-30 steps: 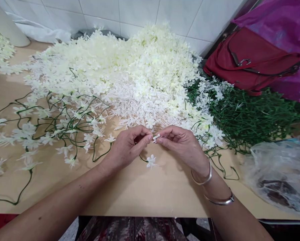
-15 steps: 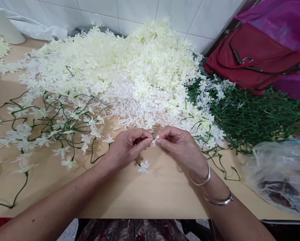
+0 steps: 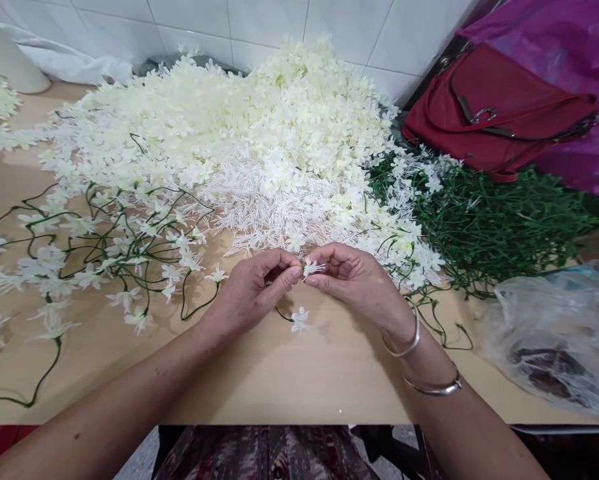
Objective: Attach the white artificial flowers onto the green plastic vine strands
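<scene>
Near the front middle of the table, my left hand is closed, thumb and forefinger pinching a thin green artificial stem mostly hidden in the fingers. A white artificial flower with thin stamens stands at the pinched tip. Around that flower, my right hand has thumb and forefinger parted, the petals showing in the gap; whether a fingertip still touches them I cannot tell. Below my left hand, another white flower shows on a green stem that runs up under the fingers.
Behind my hands rises a large heap of loose flowers, with white stamens at its front. Flowers on bent stems lie left. To the right are green stems, a red bag and a clear plastic bag.
My right thumb and forefinger have moved apart, and the flower between my hands now shows spread petals and stamens. The lower flower has shifted slightly right and up.
</scene>
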Demonstrator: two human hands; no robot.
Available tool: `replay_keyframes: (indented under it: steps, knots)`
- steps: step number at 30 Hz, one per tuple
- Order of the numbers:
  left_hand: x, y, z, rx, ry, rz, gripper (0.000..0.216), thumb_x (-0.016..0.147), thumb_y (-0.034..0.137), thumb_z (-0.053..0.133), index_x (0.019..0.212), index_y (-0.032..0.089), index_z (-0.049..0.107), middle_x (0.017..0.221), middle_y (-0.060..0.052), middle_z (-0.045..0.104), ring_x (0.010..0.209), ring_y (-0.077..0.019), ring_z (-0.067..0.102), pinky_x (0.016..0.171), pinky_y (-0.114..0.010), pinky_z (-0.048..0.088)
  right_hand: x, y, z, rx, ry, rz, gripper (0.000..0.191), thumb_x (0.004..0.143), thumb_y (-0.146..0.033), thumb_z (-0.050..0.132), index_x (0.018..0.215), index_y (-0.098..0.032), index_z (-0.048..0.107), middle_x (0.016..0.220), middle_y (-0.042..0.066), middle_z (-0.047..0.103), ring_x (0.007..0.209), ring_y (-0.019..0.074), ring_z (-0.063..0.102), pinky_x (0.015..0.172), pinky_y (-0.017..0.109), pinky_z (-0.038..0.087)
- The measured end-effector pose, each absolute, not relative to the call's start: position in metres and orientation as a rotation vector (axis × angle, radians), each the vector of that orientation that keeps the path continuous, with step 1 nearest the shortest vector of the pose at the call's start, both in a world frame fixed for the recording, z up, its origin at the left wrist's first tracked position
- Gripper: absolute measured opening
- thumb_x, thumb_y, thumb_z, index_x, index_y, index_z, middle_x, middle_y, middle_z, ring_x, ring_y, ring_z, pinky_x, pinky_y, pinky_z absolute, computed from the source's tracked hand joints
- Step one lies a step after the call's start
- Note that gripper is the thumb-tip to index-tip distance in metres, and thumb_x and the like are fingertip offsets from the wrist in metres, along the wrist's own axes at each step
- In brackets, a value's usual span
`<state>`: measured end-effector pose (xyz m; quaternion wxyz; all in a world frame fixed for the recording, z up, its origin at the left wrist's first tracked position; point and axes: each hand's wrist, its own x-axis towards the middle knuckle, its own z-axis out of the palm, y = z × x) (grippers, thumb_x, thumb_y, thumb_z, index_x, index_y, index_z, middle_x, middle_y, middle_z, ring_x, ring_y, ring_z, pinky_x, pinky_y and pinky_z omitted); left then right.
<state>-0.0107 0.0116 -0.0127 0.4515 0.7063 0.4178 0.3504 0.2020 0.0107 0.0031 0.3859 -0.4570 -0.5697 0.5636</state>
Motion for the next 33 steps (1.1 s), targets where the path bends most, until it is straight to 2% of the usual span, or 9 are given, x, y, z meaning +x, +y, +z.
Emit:
replay_keyframes:
  steps: [3, 7, 13, 19, 27, 33]
  knots:
    - [-0.011, 0.01, -0.013, 1.738, 1.039, 0.865, 0.02, 0.102, 0.035, 0.059, 0.099, 0.019, 0.069, 0.077, 0.001, 0.067, 0.066, -0.0114, 0.059, 0.062, -0.025, 0.045, 0.204, 0.011, 0.008, -1.168, -1.461, 1.433, 0.031, 0.079, -0.043, 0.089, 0.099, -0.023, 0.076, 0.088, 0.002, 0.073, 0.078, 0.0147, 0.064, 0.072, 0.03, 0.054]
    - [-0.011, 0.01, -0.013, 1.762, 1.054, 0.883, 0.018, 0.101, 0.034, 0.061, 0.099, 0.019, 0.071, 0.077, 0.001, 0.067, 0.066, -0.0116, 0.058, 0.062, -0.025, 0.044, 0.204, 0.01, 0.01, -1.138, -1.452, 1.432, 0.022, 0.084, -0.041, 0.085, 0.091, -0.021, 0.077, 0.083, 0.001, 0.074, 0.076, 0.0138, 0.065, 0.074, 0.029, 0.054]
    - [-0.01, 0.01, -0.013, 1.836, 1.04, 0.939, 0.014, 0.101, 0.029, 0.063, 0.098, 0.02, 0.073, 0.075, 0.001, 0.067, 0.064, -0.0112, 0.057, 0.06, -0.025, 0.043, 0.203, 0.01, 0.003, -1.15, -1.456, 1.399, 0.023, 0.082, -0.041, 0.086, 0.085, -0.02, 0.075, 0.079, 0.0, 0.071, 0.072, 0.0135, 0.062, 0.069, 0.029, 0.05]
    - [-0.01, 0.011, -0.015, 1.956, 1.031, 1.01, 0.009, 0.1, 0.021, 0.065, 0.094, 0.021, 0.072, 0.077, 0.003, 0.071, 0.069, -0.0107, 0.062, 0.064, -0.023, 0.044, 0.203, 0.009, -0.001, -1.162, -1.517, 1.371, 0.017, 0.086, -0.035, 0.081, 0.085, -0.02, 0.074, 0.075, -0.001, 0.066, 0.069, 0.0123, 0.055, 0.065, 0.029, 0.044]
    - [-0.012, 0.011, -0.02, 2.048, 1.004, 1.0, 0.006, 0.1, 0.019, 0.066, 0.096, 0.021, 0.071, 0.084, 0.004, 0.073, 0.073, -0.0093, 0.063, 0.068, -0.021, 0.044, 0.2, 0.008, -0.002, -1.16, -1.563, 1.349, 0.022, 0.088, -0.04, 0.08, 0.084, -0.02, 0.072, 0.074, -0.001, 0.064, 0.068, 0.0127, 0.053, 0.064, 0.029, 0.042]
    - [-0.012, 0.012, -0.02, 2.061, 1.044, 0.971, 0.008, 0.101, 0.022, 0.065, 0.095, 0.021, 0.07, 0.078, 0.004, 0.07, 0.067, -0.01, 0.061, 0.064, -0.022, 0.043, 0.197, 0.006, -0.004, -1.17, -1.543, 1.31, 0.022, 0.089, -0.04, 0.08, 0.084, -0.02, 0.072, 0.075, -0.002, 0.064, 0.069, 0.0128, 0.053, 0.065, 0.03, 0.041]
